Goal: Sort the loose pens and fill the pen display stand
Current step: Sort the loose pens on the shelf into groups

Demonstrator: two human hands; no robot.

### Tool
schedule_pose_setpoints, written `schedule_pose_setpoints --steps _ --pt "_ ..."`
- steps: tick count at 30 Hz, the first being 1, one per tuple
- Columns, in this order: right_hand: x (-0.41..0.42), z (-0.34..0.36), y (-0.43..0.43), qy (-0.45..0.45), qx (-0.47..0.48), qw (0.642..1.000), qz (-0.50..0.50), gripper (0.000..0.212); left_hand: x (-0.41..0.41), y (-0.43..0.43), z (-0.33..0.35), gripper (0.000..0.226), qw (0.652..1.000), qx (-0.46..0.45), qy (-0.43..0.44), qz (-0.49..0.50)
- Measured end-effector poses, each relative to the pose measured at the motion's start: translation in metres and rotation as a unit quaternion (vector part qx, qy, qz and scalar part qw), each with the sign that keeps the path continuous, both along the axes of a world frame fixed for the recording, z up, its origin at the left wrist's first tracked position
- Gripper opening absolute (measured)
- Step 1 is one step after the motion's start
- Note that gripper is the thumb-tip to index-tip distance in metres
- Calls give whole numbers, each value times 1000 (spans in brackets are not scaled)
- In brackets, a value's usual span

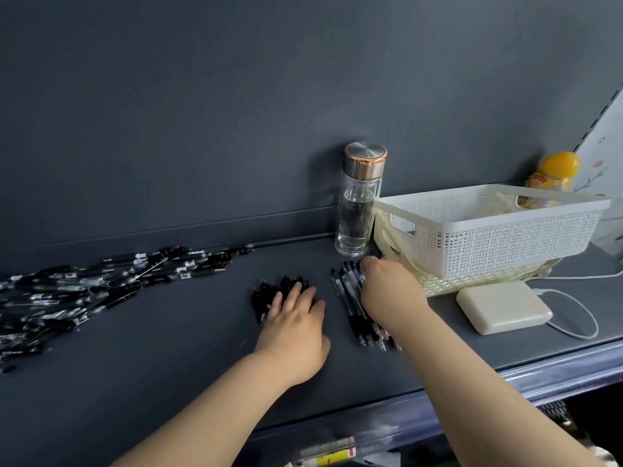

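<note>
**Two hands on sorted pens**

A heap of loose pens [84, 291] sprawls across the left of the dark shelf [168, 365]. The left hand [296, 318] lies flat on a small row of black pens [266, 294], fingers straight and slightly apart. The right hand [391, 291] covers a second row of pens [350, 305] beside a white basket [505, 230]. Its fingers are hidden behind the hand, so I cannot tell their grip. A glass bottle [359, 203] stands just behind. A cream power bank [504, 306] lies to the right.
</note>
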State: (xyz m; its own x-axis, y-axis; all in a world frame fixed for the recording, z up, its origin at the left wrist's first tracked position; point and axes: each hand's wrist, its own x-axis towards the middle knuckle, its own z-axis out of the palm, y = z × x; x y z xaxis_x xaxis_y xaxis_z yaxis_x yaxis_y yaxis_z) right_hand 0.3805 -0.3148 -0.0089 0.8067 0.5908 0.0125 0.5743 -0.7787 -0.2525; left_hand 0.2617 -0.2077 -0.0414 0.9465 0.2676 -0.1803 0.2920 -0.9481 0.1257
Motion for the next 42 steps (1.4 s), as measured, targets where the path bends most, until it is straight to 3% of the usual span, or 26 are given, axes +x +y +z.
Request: schedule_pose_setpoints --steps 4,7,12,19,26,34,42 --pt "6 -10 -1 -13 -5 1000 0 21 -7 3 -3 58 1000 -8 8 11" --pt "-2 -14 1 -35 50 998 9 23 -11 7 -7 59 1000 -11 5 13" --pt "-37 -12 22 -2 114 986 118 27 -25 24 -5 56 997 -50 -49 22" --pt "-74 -25 57 54 -10 991 125 34 -74 91 4 52 989 -43 -62 128" --pt "-94 -15 91 16 -14 997 76 35 -108 175 16 59 978 28 -58 198" --pt "-138 -17 132 21 46 995 91 34 -63 214 19 59 997 57 -37 40" --pt "-147 -18 122 27 70 996 39 33 -17 224 18 47 991 117 60 29"
